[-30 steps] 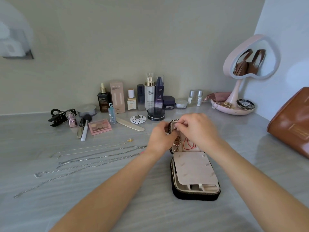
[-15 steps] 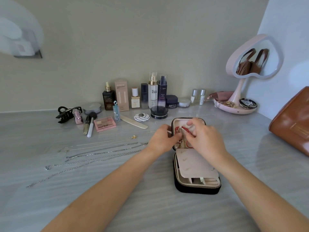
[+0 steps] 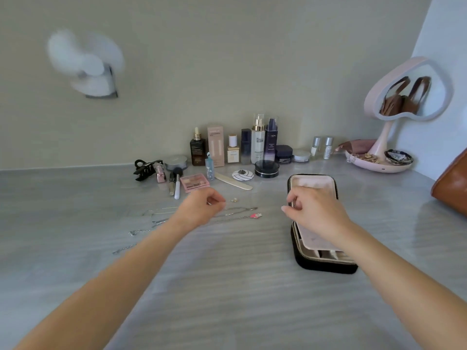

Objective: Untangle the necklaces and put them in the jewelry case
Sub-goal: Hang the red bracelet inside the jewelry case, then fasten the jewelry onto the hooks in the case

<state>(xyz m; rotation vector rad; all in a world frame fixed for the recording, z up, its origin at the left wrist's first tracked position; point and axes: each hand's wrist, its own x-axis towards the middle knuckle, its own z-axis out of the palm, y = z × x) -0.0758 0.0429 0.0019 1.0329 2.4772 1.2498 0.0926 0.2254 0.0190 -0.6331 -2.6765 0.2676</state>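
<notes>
Several silver necklaces (image 3: pixel 151 222) lie stretched out in rows on the grey tabletop, left of centre. One ends in a pink pendant (image 3: pixel 255 215). A thin chain with a small gold pendant (image 3: pixel 234 199) lies furthest back. My left hand (image 3: pixel 199 208) is over their right ends, thumb and forefinger pinching the thin chain. The black jewelry case (image 3: pixel 326 263) lies open at the right, its pink-lined lid (image 3: pixel 313 181) folded back. My right hand (image 3: pixel 316 213) hovers over the case's middle with loosely curled fingers and nothing visible in them. It hides the case's contents.
Cosmetic bottles, jars, a pink palette (image 3: pixel 194 182), brushes and a black hair claw (image 3: pixel 144 169) line the back of the table. A heart-shaped mirror with a trinket tray (image 3: pixel 379 164) stands back right. A brown bag (image 3: pixel 452 188) is at the right edge.
Both hands were working inside the case's lid. My left hand has swung left to the necklaces on the table. My right hand has drawn back over the case's middle.
</notes>
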